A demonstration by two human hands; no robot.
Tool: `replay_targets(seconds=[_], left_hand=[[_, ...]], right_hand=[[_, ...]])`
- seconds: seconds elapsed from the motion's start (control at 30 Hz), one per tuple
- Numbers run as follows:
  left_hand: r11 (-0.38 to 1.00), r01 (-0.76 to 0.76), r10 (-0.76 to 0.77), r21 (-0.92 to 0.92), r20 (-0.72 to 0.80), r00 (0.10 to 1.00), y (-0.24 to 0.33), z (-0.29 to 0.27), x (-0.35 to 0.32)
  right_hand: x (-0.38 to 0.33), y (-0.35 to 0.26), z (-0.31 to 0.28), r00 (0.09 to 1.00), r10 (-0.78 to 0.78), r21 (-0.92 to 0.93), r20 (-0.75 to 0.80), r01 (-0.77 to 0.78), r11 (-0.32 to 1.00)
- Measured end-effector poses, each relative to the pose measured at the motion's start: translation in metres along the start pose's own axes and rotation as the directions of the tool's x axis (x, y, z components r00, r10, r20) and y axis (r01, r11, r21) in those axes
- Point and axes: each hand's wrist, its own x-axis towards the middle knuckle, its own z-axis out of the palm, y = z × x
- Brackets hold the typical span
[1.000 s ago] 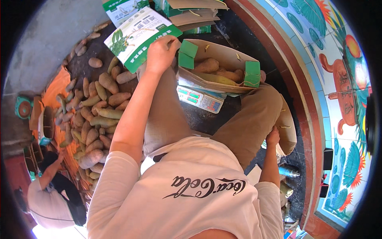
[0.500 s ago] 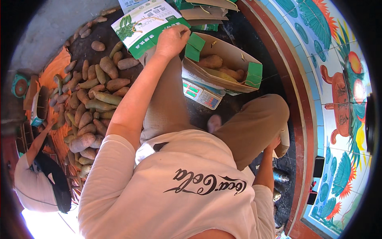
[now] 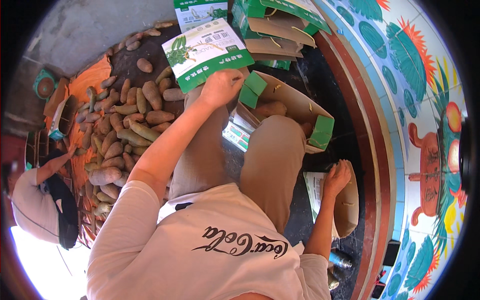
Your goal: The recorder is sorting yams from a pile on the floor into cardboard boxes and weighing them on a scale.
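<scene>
My left hand (image 3: pixel 222 89) is above my left knee, its fingers curled together. It lies beside a green and white carton (image 3: pixel 210 52) and the green end flap of an open cardboard box (image 3: pixel 295 92); whether anything is in the fingers is hidden. Brown root vegetables (image 3: pixel 271 108) lie in that open box, which stands over a digital scale (image 3: pixel 235 136) partly covered by my right leg. On my right, my right hand (image 3: pixel 339 176) grips the upper edge of a second open box (image 3: pixel 348 212), tan inside with a white outer side, low beside my right thigh.
A large pile of brown and greenish root vegetables (image 3: pixel 120 132) covers the floor on the left. A co-worker (image 3: pixel 42 200) bends beside it near another open box (image 3: pixel 62 117). Folded green cartons (image 3: pixel 272 32) are stacked ahead. A bottle (image 3: pixel 341 260) and a raised tiled edge (image 3: pixel 372 165) are at the right.
My right hand has brought the second box forward from beside my right thigh into fuller view. My right leg has swung inward, now covering part of the scale. The left hand stays near the carton.
</scene>
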Motion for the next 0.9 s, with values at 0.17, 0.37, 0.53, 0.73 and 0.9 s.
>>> replay_targets(seconds=[0.17, 0.37, 0.53, 0.73, 0.9], left_hand=[[0.991, 0.072, -0.064, -0.115, 0.07, 0.996, 0.0, -0.007, -0.004], [0.982, 0.093, -0.071, -0.167, 0.135, 0.988, 0.009, -0.01, -0.002], [0.973, 0.012, 0.038, -0.231, 0.21, 0.977, 0.039, 0.003, 0.004], [0.979, -0.061, 0.14, -0.196, 0.421, 0.896, 0.072, 0.037, 0.009], [0.934, -0.316, 0.086, 0.165, 0.756, 0.649, 0.083, 0.097, -0.004]], right_hand=[[0.089, -0.055, 0.014, 0.993, -0.069, 0.197, -0.097, 0.088, 0.976], [0.153, -0.103, 0.077, 0.985, -0.154, 0.252, 0.075, 0.131, 0.959], [0.164, -0.106, 0.13, 0.952, -0.15, 0.074, 0.268, 0.135, 0.988], [0.162, -0.096, 0.142, 0.86, -0.145, -0.02, 0.489, 0.178, 0.984], [0.157, -0.091, 0.135, 0.87, -0.177, 0.026, 0.46, 0.186, 0.982]])
